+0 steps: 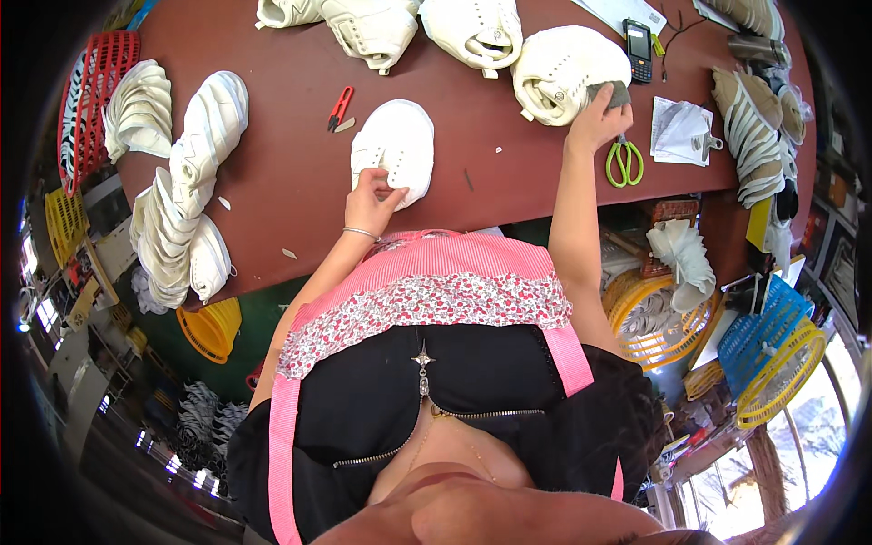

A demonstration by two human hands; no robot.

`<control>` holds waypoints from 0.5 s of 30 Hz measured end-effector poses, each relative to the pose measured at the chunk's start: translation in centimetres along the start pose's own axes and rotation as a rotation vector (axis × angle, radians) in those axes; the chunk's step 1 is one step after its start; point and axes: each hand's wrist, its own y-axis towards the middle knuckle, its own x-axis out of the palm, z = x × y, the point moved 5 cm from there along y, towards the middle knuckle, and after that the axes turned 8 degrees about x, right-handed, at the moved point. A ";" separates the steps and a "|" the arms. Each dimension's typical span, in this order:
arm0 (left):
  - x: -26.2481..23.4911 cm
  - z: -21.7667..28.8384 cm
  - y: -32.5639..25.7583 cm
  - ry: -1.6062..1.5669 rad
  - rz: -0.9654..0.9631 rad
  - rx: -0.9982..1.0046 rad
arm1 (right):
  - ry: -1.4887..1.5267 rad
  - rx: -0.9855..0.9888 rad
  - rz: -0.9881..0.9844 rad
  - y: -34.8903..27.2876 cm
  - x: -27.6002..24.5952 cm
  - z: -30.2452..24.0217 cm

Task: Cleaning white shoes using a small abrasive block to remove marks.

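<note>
Evidently the flat white leather shoe upper [393, 150] on the reddish-brown table [272, 195], just right of the red thread snips [340, 107], is light and floppy; its near edge seems the best hold. There the left hand [371, 204] pinches it, fingers closed on it, forearm bent. Further right of the snips, the right hand [598, 118], arm outstretched, presses a grey pad [619, 92] against a rounded white upper [565, 73], fingers clamped on the pad.

A dark red-brown worktable [272, 209] fills the upper part; below its near edge, the floor looks green, with daylight at the lower right.
</note>
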 end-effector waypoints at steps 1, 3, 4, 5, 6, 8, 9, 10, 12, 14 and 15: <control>-0.1 0.8 -0.3 0.227 -0.020 0.105 | 0.020 0.013 0.050 -1.0 -0.9 -0.6; 0.0 0.9 -0.7 0.451 -0.046 0.214 | 0.083 -0.012 0.057 -3.3 -2.6 -2.9; 0.2 0.6 -0.7 0.548 -0.058 0.301 | 0.149 -0.038 0.069 -4.6 -3.3 -4.0; 0.5 0.6 -0.8 0.645 -0.073 0.392 | 0.244 -0.059 -0.013 -6.3 -3.3 -4.5; 0.6 0.8 -0.8 0.644 -0.082 0.401 | 0.338 -0.078 -0.093 -8.2 -3.5 -5.1; 0.8 0.8 -0.8 0.522 -0.140 0.281 | 0.115 -0.221 -0.450 -12.4 -3.4 -8.2; 1.2 0.9 -0.8 0.519 -0.145 0.292 | 0.122 -0.172 -0.540 -14.4 -3.3 -8.0; 2.2 0.8 -0.7 0.448 -0.231 0.323 | 0.128 -0.125 -0.629 -16.1 -3.0 -7.3; 4.4 1.5 -0.8 0.295 -0.414 0.359 | 0.198 0.010 -0.665 -17.7 -2.7 -6.9; 6.6 3.4 -0.9 0.047 -0.548 0.553 | 0.252 0.069 -0.655 -18.3 -2.7 -6.9; 7.1 4.8 -0.6 0.083 -0.551 0.585 | 0.232 0.031 -0.656 -18.1 -2.8 -7.5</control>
